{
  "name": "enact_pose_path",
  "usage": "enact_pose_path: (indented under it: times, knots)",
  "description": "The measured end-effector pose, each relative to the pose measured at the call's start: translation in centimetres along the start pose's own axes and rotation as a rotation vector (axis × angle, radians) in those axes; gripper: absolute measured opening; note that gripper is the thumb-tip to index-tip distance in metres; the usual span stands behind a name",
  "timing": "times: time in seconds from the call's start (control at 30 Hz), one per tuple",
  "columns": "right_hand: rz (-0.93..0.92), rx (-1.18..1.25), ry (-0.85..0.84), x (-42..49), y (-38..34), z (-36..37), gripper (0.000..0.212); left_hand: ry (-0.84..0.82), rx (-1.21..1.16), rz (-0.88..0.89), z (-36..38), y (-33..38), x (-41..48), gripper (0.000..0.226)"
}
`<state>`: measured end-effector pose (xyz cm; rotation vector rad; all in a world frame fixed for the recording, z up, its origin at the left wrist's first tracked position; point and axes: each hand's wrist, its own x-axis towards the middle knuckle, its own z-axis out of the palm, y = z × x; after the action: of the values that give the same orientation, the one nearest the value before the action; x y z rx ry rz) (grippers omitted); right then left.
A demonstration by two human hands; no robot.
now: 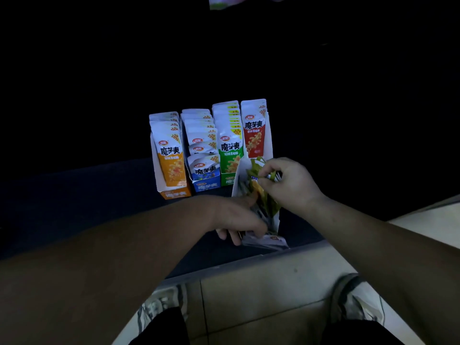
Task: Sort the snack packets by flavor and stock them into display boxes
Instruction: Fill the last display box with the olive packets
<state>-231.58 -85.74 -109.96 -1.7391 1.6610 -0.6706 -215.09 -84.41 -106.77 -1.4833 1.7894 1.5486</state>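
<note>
Pinching a green packet (254, 170) by its top edge, my right hand (288, 180) has the nearer grip, closed just right of centre frame. The packet's long axis runs steeply down the frame into the white box (237, 181), where my left hand (236, 217) clasps loose packets (267, 241).

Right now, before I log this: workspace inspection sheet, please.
Surface: dark platform, dimly lit.
Job's things: orange cardboard display box, blue box, green box, red box in a row, stocked packets upright; white cardboard display box holds dark green snack packets; loose silvery packet at its base.
Clutter: nothing seen.
Grippers: left hand grips white box; right hand pinches green packets.
Cables: nothing seen.
Surroundings: pale tiled floor, light shoes.
</note>
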Motion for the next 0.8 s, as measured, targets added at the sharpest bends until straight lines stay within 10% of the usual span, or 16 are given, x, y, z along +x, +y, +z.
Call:
enact_pose_path:
  times: [0.4, 0.8]
  knots:
    - [0.093, 0.138, 0.005, 0.1, -0.4, -0.6, 0.011, 0.131, -0.089, -0.004, 0.1, 0.9, 0.4, 0.055]
    - [0.124, 0.191, -0.019, 0.2, 0.4, -1.0, 0.009, 0.009, -0.131, -0.149, 0.6, 3.5, 0.5, 0.065]
